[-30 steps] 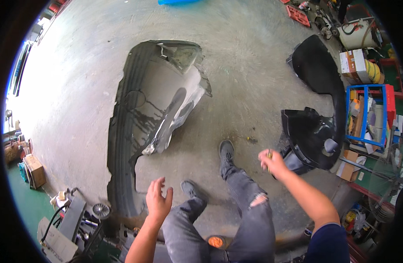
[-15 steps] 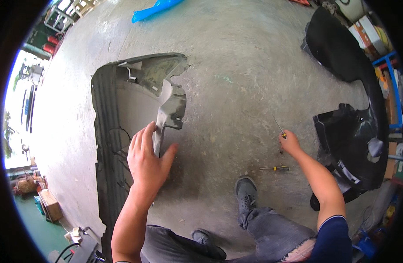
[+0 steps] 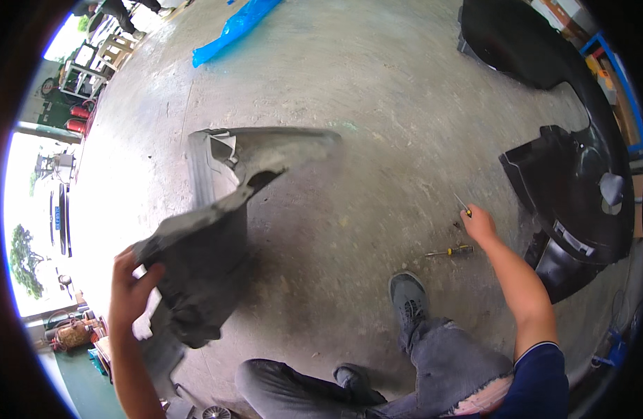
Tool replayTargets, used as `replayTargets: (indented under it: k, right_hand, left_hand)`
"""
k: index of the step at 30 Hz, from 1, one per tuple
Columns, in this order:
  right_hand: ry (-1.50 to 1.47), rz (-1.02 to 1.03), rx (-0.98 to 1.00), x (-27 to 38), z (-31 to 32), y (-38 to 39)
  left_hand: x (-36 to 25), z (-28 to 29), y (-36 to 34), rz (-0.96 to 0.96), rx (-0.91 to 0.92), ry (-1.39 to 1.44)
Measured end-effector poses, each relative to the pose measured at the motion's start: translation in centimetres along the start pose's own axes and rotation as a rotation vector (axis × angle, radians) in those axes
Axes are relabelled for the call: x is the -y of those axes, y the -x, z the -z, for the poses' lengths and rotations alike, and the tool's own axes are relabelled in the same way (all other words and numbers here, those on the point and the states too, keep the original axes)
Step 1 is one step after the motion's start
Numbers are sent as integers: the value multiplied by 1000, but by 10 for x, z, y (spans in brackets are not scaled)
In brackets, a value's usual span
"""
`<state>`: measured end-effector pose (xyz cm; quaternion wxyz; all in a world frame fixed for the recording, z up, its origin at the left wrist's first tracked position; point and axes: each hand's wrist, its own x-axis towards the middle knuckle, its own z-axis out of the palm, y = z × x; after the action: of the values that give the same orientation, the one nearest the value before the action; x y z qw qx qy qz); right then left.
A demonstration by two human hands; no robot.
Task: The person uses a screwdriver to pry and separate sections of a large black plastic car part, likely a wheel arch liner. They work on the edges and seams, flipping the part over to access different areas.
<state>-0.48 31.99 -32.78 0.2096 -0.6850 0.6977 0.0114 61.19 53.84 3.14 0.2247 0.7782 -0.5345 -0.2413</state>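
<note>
A worn grey plastic car bumper cover is tilted up from the floor on my left, its dark side showing. My left hand grips its near left edge, with the thumb over the dark face and the fingers partly hidden behind. Out to the right, my right hand is closed round the handle of a screwdriver, whose thin shaft points away to the upper left. A second screwdriver with a yellow and black handle lies on the concrete below that hand.
A black bumper cover lies along the right side, near a blue metal rack. Blue plastic wrapping is on the far floor. My shoe stands close to the loose screwdriver. Workshop items line the left edge.
My left hand has moved left and nearer, taking the grey bumper cover's edge and turning the cover up. The right hand still holds the screwdriver. The whole view has shifted slightly.
</note>
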Motion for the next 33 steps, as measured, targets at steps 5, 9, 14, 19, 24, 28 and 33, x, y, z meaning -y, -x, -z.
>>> replayTargets:
  k: [5,9,14,19,24,28,33]
  right_hand:
    - [-508,-65,5,-5,-8,-10]
    - [-923,-61,446,92,20,37]
    - [-783,82,781,128,-31,87]
    - [-616,175,908,145,-58,136]
    - [-505,261,1005,169,-69,166]
    - [-513,225,1078,160,-97,172]
    - [-714,44,927,156,-110,159]
  left_hand:
    - [21,62,48,180,-4,55]
    - [14,58,48,38,103,-102]
    - [2,40,39,30,187,-123]
    - [-9,20,19,-24,218,-93]
    - [10,-2,-1,-86,94,-268]
    - [34,7,-19,-3,-30,-329]
    - [43,28,-6,-41,37,-205]
